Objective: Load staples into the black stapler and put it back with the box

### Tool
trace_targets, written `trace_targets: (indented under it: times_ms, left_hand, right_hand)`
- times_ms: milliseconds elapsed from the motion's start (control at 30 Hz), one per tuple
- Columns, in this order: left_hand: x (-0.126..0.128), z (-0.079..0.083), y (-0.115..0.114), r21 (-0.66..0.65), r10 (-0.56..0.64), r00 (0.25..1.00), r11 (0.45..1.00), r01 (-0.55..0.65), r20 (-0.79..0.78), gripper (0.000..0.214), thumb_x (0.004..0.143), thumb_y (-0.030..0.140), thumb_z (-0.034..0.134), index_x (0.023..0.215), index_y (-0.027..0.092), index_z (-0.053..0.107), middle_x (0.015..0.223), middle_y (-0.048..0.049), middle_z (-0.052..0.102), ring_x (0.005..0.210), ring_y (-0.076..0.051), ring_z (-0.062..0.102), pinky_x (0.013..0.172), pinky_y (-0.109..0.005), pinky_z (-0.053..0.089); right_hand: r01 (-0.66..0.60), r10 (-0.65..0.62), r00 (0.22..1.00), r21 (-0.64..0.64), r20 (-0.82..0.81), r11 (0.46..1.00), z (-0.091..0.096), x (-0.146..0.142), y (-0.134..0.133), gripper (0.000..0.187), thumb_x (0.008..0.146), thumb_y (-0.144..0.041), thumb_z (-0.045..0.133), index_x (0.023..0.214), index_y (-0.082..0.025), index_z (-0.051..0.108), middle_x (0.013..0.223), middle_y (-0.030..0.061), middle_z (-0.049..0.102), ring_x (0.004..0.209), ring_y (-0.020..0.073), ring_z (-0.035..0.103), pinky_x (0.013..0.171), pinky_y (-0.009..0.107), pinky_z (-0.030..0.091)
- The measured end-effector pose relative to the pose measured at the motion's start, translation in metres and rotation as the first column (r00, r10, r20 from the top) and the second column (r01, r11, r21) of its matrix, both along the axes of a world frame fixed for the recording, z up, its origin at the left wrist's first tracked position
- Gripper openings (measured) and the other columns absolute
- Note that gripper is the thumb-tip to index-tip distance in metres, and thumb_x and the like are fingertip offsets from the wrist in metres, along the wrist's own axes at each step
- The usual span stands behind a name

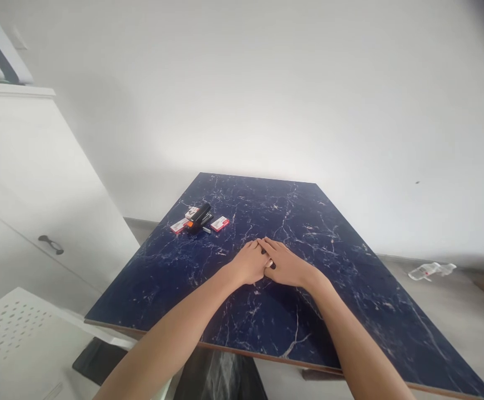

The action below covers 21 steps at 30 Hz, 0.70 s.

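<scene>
Brown edging [275, 359] runs along the near side of the blue marbled table [350, 300] at 6 o'clock, and both bare forearms cross above it. Beyond, roughly midway between the side edges, the left hand [248, 264] and right hand [287, 265] meet over the tabletop, right fingers laid across the left ones. Both look narrow, folded together; I cannot tell whether anything lies beneath.

Towards 10 o'clock from them sits a black stapler [202, 216] with an orange patch. A small staple strip [206, 230] lies just beside its near side. One red-and-white box [220, 223] is to the stapler's 3 o'clock, a second box [179, 225] to its 9 o'clock, close to the left edge, and a third box [191, 212] is partly behind it. Towards 3 o'clock, marbled surface continues from the right hand to the right edge, giving sideways room; crumpled clear plastic [431, 270] lies on the floor beyond. At 9 o'clock stands a white cabinet [58, 183]. At 12 o'clock, the far edge lies near the pale wall [258, 100].
</scene>
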<state>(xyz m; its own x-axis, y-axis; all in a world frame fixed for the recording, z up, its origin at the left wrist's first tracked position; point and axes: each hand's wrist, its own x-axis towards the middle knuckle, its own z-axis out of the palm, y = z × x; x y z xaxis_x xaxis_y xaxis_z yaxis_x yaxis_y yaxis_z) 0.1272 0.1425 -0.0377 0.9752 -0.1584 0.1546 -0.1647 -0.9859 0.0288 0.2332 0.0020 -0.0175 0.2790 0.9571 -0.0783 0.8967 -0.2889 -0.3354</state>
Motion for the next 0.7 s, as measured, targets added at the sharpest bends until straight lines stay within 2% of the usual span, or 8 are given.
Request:
trace_targets:
  times_ms: [200, 333, 433, 533, 700]
  left_hand:
    - [-0.001, 0.0, 0.002, -0.019, 0.001, 1.0, 1.0, -0.001, -0.003, 0.045, 0.099, 0.027, 0.042, 0.143, 0.018, 0.047, 0.154, -0.0162, 0.042, 0.142, -0.032, 0.038, 0.113, -0.048, 0.034]
    - [-0.002, -0.001, 0.002, -0.028, -0.016, 1.0, 0.999, 0.015, -0.019, 0.047, 0.1, 0.029, 0.041, 0.145, 0.019, 0.045, 0.158, -0.0171, 0.035, 0.145, -0.033, 0.032, 0.114, -0.051, 0.032]
    - [-0.002, 0.001, 0.002, -0.085, -0.008, 0.999, 0.996, 0.005, -0.037, 0.048, 0.103, 0.036, 0.034, 0.148, 0.02, 0.041, 0.159, -0.0156, 0.033, 0.147, -0.031, 0.029, 0.115, -0.05, 0.029]
    - [-0.003, 0.005, 0.002, -0.16, 0.0, 0.999, 0.987, -0.005, -0.032, 0.05, 0.105, 0.043, 0.027, 0.147, 0.023, 0.043, 0.158, -0.0114, 0.037, 0.146, -0.029, 0.03, 0.116, -0.049, 0.028]
    - [-0.004, 0.008, 0.007, -0.249, 0.009, 0.998, 0.968, -0.023, -0.058, 0.055, 0.103, 0.054, 0.031, 0.15, 0.028, 0.042, 0.158, -0.0089, 0.037, 0.146, -0.029, 0.03, 0.116, -0.049, 0.029]
  right_hand:
    - [0.015, -0.015, 0.995, -0.007, -0.095, 1.0, 0.002, 0.003, -0.002, 0.088, 0.087, -0.037, 0.053, 0.162, -0.025, 0.009, 0.167, 0.0068, 0.01, 0.153, 0.0323, 0.007, 0.123, 0.054, 0.018]
    - [-0.017, 0.008, 0.986, -0.051, -0.167, 0.999, 0.007, 0.01, -0.006, 0.091, 0.087, -0.039, 0.056, 0.162, -0.029, 0.005, 0.167, 0.0043, 0.005, 0.153, 0.0325, 0.006, 0.122, 0.052, 0.022]
    - [-0.035, 0.026, 0.979, -0.042, -0.202, 0.998, 0.009, 0.015, -0.009, 0.096, 0.084, -0.04, 0.063, 0.162, -0.031, 0.007, 0.167, 0.0034, 0.007, 0.153, 0.0335, 0.008, 0.121, 0.05, 0.026]
    - [-0.038, 0.026, 0.971, -0.047, -0.236, 0.998, 0.011, 0.018, -0.01, 0.105, 0.078, -0.047, 0.071, 0.161, -0.034, 0.008, 0.167, 0.0038, 0.007, 0.153, 0.0348, 0.008, 0.119, 0.051, 0.029]
    - [-0.032, 0.009, 0.959, -0.079, -0.282, 0.996, 0.015, 0.021, -0.012, 0.11, 0.075, -0.055, 0.074, 0.161, -0.035, 0.007, 0.167, 0.0044, 0.006, 0.153, 0.036, 0.008, 0.118, 0.052, 0.03]
